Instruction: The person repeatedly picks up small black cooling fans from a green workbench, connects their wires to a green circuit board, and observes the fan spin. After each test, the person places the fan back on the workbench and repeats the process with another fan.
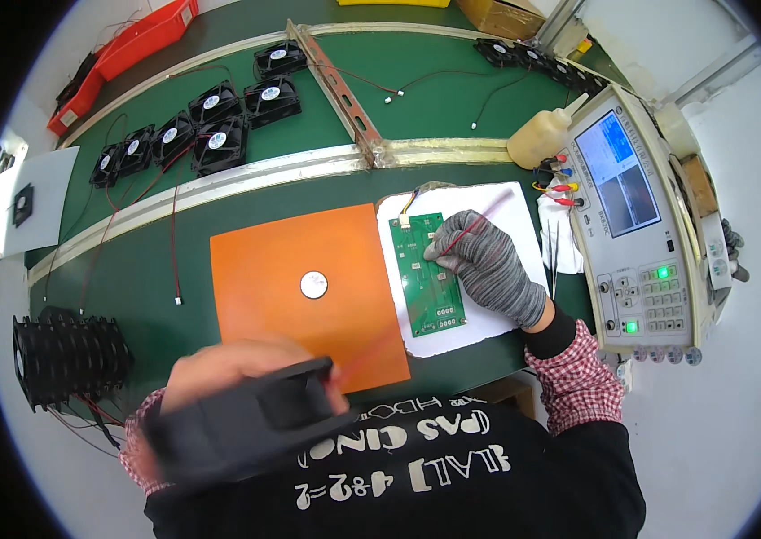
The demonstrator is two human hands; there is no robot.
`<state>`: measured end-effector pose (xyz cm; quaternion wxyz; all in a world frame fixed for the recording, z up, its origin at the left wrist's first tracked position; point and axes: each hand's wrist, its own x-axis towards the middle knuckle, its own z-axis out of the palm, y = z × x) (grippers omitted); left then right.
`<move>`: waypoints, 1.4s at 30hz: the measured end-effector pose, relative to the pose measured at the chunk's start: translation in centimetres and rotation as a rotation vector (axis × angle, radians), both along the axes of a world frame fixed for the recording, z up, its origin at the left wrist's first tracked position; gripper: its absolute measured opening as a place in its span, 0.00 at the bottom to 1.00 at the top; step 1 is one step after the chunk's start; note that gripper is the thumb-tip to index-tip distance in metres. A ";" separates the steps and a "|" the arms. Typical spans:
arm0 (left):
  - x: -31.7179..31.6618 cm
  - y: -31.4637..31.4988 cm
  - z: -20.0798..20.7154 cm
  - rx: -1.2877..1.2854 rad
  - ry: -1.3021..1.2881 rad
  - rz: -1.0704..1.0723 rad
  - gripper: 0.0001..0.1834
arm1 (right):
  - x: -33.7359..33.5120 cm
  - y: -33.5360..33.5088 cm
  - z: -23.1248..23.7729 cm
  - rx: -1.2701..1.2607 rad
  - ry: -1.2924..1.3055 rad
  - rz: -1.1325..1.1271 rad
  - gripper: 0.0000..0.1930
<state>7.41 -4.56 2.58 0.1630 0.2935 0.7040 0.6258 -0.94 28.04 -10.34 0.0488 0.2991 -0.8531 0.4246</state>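
Note:
My left hand (232,364), bare and smeared by motion, grips a black cooling fan (246,422) close to my body at the lower left. A blurred red lead runs from that fan over the orange mat (272,247). My right hand (492,269), in a grey striped glove, is closed with thumb and fingertips pinched over the green circuit board (416,283). A thin red wire (463,239) shows at its fingers; the wire's end is hidden there. The board lies on a white pad (497,337), with a cable plugged in at its top edge.
On the right stands a test instrument (636,225) with a lit screen, clip leads and a squeeze bottle (537,136) beside it. Tweezers (555,256) lie near the pad. Several black fans (219,144) sit behind the metal rail; more are stacked (66,359) at left. A round white label (313,285) lies on the mat.

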 end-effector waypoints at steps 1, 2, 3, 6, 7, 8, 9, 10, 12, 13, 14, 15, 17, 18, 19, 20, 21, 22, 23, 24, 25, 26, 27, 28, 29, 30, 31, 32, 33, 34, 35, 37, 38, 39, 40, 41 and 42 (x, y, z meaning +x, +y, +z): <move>-0.3 0.3 -0.4 -0.038 0.218 0.093 0.31 | 0.2 0.1 0.1 0.027 0.034 -0.012 0.07; -0.7 0.7 -0.3 -0.182 0.589 0.124 0.38 | 0.3 0.3 0.2 0.055 0.068 -0.025 0.07; -1.2 1.2 0.3 -0.319 0.965 0.227 0.46 | 0.3 0.5 0.1 0.078 0.097 -0.031 0.07; -3.1 4.1 -0.7 -0.522 1.483 0.324 0.33 | 0.4 0.1 0.2 -0.035 -0.067 0.010 0.11; -5.0 5.4 -0.6 -0.393 1.295 0.258 0.36 | 0.6 -0.2 0.8 0.070 0.069 -0.027 0.10; -7.5 6.5 -0.9 -0.297 1.200 0.214 0.41 | 0.8 -0.3 1.4 0.173 0.208 -0.073 0.09; -10.4 7.5 -1.4 -0.246 1.192 0.280 0.45 | 0.9 -0.1 1.1 0.013 0.121 -0.041 0.07; -13.5 8.0 -2.1 -0.320 1.206 0.368 0.44 | 0.9 0.3 0.9 -0.147 0.034 -0.002 0.06; -19.6 6.8 -4.6 -0.559 1.140 0.637 0.42 | 1.0 0.0 1.1 -0.208 0.027 -0.057 0.05; -22.3 5.7 -5.7 -0.736 1.035 0.701 0.43 | 1.0 -0.1 1.1 -0.230 0.020 -0.110 0.04; -24.4 4.3 -5.8 -0.941 0.827 0.664 0.48 | 0.9 -0.2 1.1 -0.256 0.013 -0.166 0.04; -26.1 2.9 -6.1 -1.185 0.664 0.641 0.52 | 0.6 -0.4 1.2 -0.211 0.068 -0.167 0.06; -29.2 -0.8 -9.5 -1.186 0.581 0.593 0.54 | 0.7 -0.7 1.4 -0.213 -0.016 -0.153 0.08; -29.8 -2.0 -9.8 -1.100 0.581 0.581 0.53 | 0.9 -0.8 1.4 -0.216 -0.062 -0.151 0.09; -29.1 -1.4 -8.8 -1.078 0.605 0.558 0.52 | 0.7 -0.7 1.2 -0.228 0.000 -0.107 0.09; -27.8 -1.2 -8.0 -1.059 0.627 0.536 0.50 | 0.6 -0.6 0.9 -0.220 0.066 -0.085 0.10; -26.7 0.3 -7.2 -0.945 0.786 0.544 0.46 | 0.6 -0.2 0.7 -0.205 0.133 -0.079 0.10; -25.4 1.5 -6.2 -0.813 0.920 0.528 0.42 | 0.6 0.0 0.7 -0.195 0.199 -0.067 0.10; -24.0 2.7 -5.5 -0.635 1.035 0.513 0.41 | 0.8 0.0 1.2 -0.186 0.237 -0.111 0.10; -21.7 4.1 -3.8 -0.520 1.071 0.515 0.41 | 0.9 0.1 1.5 -0.180 0.295 -0.135 0.10; -19.5 5.5 -2.5 -0.446 1.128 0.524 0.42 | 0.9 0.7 1.8 -0.152 0.358 -0.183 0.10; -16.7 5.7 -1.0 -0.461 1.167 0.566 0.44 | 0.9 1.2 2.3 -0.140 0.423 -0.214 0.10; -14.9 5.7 -0.3 -0.363 1.248 0.559 0.45 | 1.0 1.9 2.9 -0.063 0.540 -0.290 0.11; -12.9 4.7 1.3 -0.324 1.350 0.552 0.48 | 1.4 2.8 4.4 0.080 0.729 -0.362 0.13; -10.4 3.6 2.7 -0.421 1.353 0.645 0.49 | 2.2 4.3 6.4 0.175 0.809 -0.470 0.14; -8.4 1.6 2.2 -0.176 1.299 0.786 0.51 | 2.8 5.0 8.3 0.245 0.889 -0.546 0.15; -5.7 -0.8 4.0 -0.221 1.271 0.881 0.51 | 3.2 5.6 9.8 0.335 0.955 -0.696 0.15; -4.0 -2.6 4.7 -0.224 1.231 0.953 0.52 | 3.7 6.8 11.1 0.423 0.992 -0.870 0.15; -3.3 -5.4 5.3 -0.133 1.253 0.874 0.43 | 4.3 8.0 12.5 0.507 1.010 -1.046 0.15; -2.5 -4.3 5.3 0.113 1.073 0.938 0.46 | 4.7 9.2 13.6 0.568 0.991 -1.218 0.15; -2.0 -6.8 6.0 0.048 0.931 0.799 0.45 | 4.6 10.3 13.9 0.671 0.915 -1.298 0.15; 0.3 -6.0 5.7 -0.202 0.893 1.032 0.43 | 4.1 11.5 14.2 0.828 0.761 -1.345 0.14; 1.1 -5.3 5.5 -0.329 0.874 1.145 0.44 | 4.4 12.1 14.0 0.835 0.673 -1.317 0.14; -0.9 -4.2 4.0 -0.361 0.854 1.140 0.45 | 5.7 13.6 13.7 0.870 0.602 -1.338 0.14; -0.1 -3.7 4.0 -0.495 0.855 1.153 0.47 | 5.5 14.3 13.1 0.838 0.562 -1.295 0.14; 0.5 -3.1 4.7 -0.515 0.776 1.084 0.45 | 5.0 14.7 12.4 0.804 0.538 -1.246 0.14; 1.3 -2.8 4.9 -0.553 0.739 1.060 0.45 | 4.4 14.9 11.6 0.763 0.533 -1.189 0.14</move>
